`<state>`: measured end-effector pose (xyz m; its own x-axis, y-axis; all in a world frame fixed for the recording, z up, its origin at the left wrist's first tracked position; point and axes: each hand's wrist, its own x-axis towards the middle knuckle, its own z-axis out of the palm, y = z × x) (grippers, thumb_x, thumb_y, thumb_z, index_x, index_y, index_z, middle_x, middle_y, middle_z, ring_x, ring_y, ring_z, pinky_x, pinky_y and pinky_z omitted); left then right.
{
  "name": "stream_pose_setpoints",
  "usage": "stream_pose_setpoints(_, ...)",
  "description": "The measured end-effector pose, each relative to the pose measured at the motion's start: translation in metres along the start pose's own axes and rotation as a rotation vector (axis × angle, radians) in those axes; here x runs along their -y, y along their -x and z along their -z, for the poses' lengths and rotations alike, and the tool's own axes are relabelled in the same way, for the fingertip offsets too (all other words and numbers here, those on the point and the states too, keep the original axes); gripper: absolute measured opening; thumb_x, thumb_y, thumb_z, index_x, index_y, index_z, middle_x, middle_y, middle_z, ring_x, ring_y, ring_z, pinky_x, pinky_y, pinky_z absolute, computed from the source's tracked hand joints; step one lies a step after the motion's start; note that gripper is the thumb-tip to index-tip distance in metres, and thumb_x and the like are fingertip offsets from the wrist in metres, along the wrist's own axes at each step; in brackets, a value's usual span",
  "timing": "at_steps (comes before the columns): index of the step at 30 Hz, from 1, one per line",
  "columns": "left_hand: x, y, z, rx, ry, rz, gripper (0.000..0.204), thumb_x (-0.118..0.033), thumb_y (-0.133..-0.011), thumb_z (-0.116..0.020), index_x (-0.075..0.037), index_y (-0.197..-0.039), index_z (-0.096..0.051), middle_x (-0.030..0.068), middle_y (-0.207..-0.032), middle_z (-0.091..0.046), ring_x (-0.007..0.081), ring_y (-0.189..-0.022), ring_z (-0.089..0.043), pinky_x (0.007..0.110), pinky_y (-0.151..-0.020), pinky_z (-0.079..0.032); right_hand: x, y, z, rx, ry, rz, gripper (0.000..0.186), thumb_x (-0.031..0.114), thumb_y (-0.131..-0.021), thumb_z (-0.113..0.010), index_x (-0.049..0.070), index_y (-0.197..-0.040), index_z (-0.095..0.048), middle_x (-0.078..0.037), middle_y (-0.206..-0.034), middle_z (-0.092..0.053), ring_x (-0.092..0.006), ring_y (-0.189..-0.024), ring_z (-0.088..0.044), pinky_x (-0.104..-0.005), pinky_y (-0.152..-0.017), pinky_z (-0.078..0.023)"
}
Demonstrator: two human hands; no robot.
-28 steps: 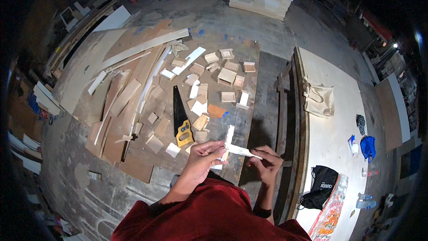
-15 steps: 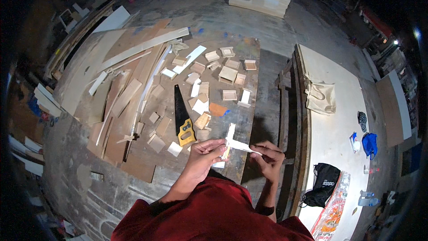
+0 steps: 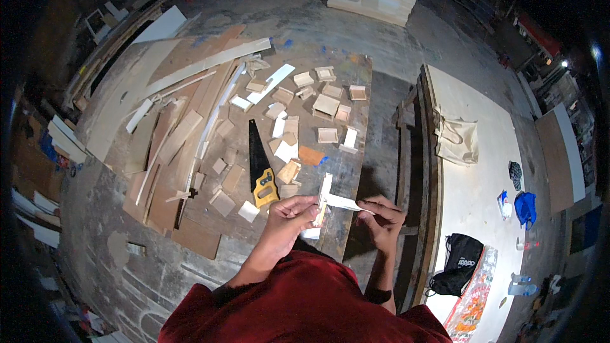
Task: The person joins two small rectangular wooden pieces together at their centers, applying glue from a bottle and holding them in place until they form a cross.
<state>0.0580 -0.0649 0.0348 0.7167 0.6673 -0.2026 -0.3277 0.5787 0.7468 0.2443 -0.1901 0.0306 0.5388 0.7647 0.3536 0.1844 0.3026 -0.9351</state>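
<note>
Above the near edge of the wooden work table, my left hand (image 3: pixel 287 221) pinches a narrow whitish wooden piece (image 3: pixel 326 185) that stands roughly upright in the picture. My right hand (image 3: pixel 384 221) grips the outer end of a thin white strip (image 3: pixel 344 203) between thumb and fingers. The strip's other end meets the wooden piece near my left fingertips; whether they are joined I cannot tell. Left of my hands lies a handsaw (image 3: pixel 261 168) with a black blade and yellow handle. Small wooden boxes (image 3: pixel 325 107) and loose blocks are scattered beyond it.
Long boards (image 3: pixel 203 70) and strips cover the table's left side. To the right, past a dark gap, a pale-topped table (image 3: pixel 486 203) bears a cloth bag (image 3: pixel 456 136), a black drawstring bag (image 3: pixel 459 263) and a blue bag (image 3: pixel 526 208). Stacked panels (image 3: pixel 372 0) stand far back.
The wooden piece and white strip have shifted and tilted slightly in my hands, the strip's inner end moving a little left. Both hands keep their grip.
</note>
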Motion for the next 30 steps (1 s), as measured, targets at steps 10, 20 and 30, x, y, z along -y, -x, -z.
stream_pose_setpoints(10, 0.000, -0.011, 0.003, 0.033, -0.080, -0.028, 0.027, 0.004, -0.087, -0.064, 0.005, -0.114, -0.063, 0.0148, -0.105, -0.068, 0.0186, -0.090, -0.068, 0.036, -0.079, -0.060, -0.002, -0.005, -0.005, -0.202, -0.041, 0.029, 0.017, -0.005, -0.082, -0.067, -0.005, -0.099, -0.071, -0.014, -0.090, -0.066, -0.0151, -0.067, -0.063, -0.0262, -0.056, -0.052)
stream_pose_setpoints(20, 0.003, -0.011, 0.008, -0.003, -0.116, -0.062, 0.027, 0.005, -0.084, -0.067, 0.005, -0.111, -0.065, 0.0134, -0.103, -0.069, 0.0162, -0.092, -0.067, 0.029, -0.081, -0.057, -0.010, -0.004, 0.000, -0.065, -0.053, -0.035, 0.016, 0.009, -0.089, -0.066, -0.006, -0.093, -0.069, -0.010, -0.070, -0.064, -0.0137, -0.055, -0.058, -0.0246, -0.048, -0.047)
stream_pose_setpoints(30, -0.001, -0.009, 0.007, 0.009, -0.136, -0.097, 0.028, 0.003, -0.084, -0.069, 0.005, -0.111, -0.065, 0.0130, -0.104, -0.069, 0.0147, -0.091, -0.066, 0.028, -0.082, -0.055, -0.009, -0.009, -0.002, -0.067, 0.026, -0.181, 0.013, 0.009, -0.091, -0.064, -0.004, -0.091, -0.067, -0.003, -0.065, -0.060, -0.0078, -0.049, -0.052, -0.0243, -0.043, -0.043)
